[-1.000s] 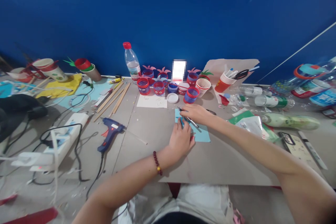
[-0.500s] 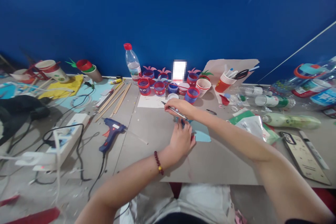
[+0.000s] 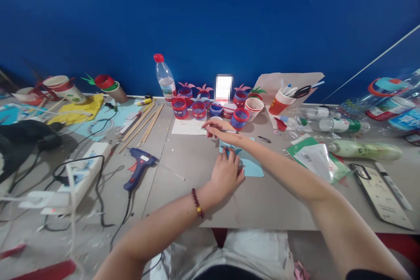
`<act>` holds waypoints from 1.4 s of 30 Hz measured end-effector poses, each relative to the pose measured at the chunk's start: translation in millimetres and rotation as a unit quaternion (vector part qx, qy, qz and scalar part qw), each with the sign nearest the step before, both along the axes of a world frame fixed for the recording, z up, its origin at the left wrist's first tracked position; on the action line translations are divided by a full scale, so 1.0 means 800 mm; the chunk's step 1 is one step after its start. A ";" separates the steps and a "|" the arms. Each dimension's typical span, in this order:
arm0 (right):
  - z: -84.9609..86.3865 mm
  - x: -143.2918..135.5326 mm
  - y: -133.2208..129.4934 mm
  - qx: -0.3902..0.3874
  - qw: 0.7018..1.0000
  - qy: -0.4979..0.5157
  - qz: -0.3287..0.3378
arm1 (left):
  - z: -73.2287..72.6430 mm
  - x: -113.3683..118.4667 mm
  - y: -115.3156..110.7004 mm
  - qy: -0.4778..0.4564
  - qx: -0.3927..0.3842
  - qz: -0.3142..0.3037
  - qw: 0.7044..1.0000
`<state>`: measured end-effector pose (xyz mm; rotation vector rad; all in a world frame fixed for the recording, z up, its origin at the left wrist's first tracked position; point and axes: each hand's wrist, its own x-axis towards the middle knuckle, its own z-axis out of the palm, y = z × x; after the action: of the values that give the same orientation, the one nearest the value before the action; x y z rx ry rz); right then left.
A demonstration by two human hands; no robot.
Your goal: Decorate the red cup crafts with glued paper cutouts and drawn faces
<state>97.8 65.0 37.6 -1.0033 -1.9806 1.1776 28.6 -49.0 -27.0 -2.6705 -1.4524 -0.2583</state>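
My right hand (image 3: 219,130) is closed on a thin dark pen (image 3: 229,131), held nearly level, its tip pointing left over a white paper (image 3: 185,126). Below it, my left hand (image 3: 228,166) rests on a light blue paper (image 3: 252,164), its fingers bent over something small and blue that is mostly hidden. A beaded bracelet (image 3: 197,203) circles the left wrist. Just behind the hands stand red and blue cups with faces, among them a cup (image 3: 198,110) and another (image 3: 239,119).
A blue glue gun (image 3: 141,166) and wooden sticks (image 3: 141,127) lie on the left, near a white power strip (image 3: 88,170) with cables. A bottle (image 3: 166,79) stands behind. On the right are a cup of pens (image 3: 278,103), plastic bottles and a phone (image 3: 380,197).
My right hand has risen slightly away from my left hand, and the pen has turned more level. More of the light blue paper shows. My left hand has hardly moved.
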 end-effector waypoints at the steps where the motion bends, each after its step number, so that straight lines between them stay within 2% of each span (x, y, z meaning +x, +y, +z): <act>1: -0.002 0.008 -0.003 -0.028 0.999 0.015 -0.013 | 0.001 0.000 0.000 -0.002 -0.002 0.001 1.000; 4: -0.016 0.034 -0.011 -0.056 0.996 0.035 -0.063 | 0.004 0.000 0.002 -0.007 -0.009 0.002 1.000; 7: -0.041 0.057 -0.013 -0.082 0.989 0.057 -0.112 | 0.005 0.001 0.003 -0.012 -0.011 0.004 1.000; 10: -0.064 0.068 -0.008 -0.108 0.982 0.064 -0.143 | 0.004 0.000 0.006 -0.016 -0.010 -0.001 1.000; 12: -0.072 0.068 -0.005 -0.101 0.980 0.058 -0.164 | 0.004 -0.001 0.008 -0.020 -0.010 -0.003 1.000; 22: -0.079 0.054 -0.014 -0.070 0.970 0.064 -0.222 | 0.009 -0.002 0.014 -0.004 -0.004 -0.003 1.000; 28: -0.078 0.053 -0.017 -0.078 0.972 0.061 -0.213 | 0.000 -0.004 0.019 0.009 0.016 0.004 1.000; 36: -0.081 0.052 -0.015 -0.082 0.968 0.078 -0.223 | 0.010 -0.007 0.021 0.004 0.020 0.009 1.000; 42: -0.082 0.050 -0.012 -0.082 0.965 0.078 -0.236 | 0.004 -0.005 0.020 0.013 0.061 -0.001 0.998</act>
<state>138.0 55.7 -28.3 -1.3308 -1.4305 1.1181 24.5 -33.1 -24.1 -2.5703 -1.3798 -0.3017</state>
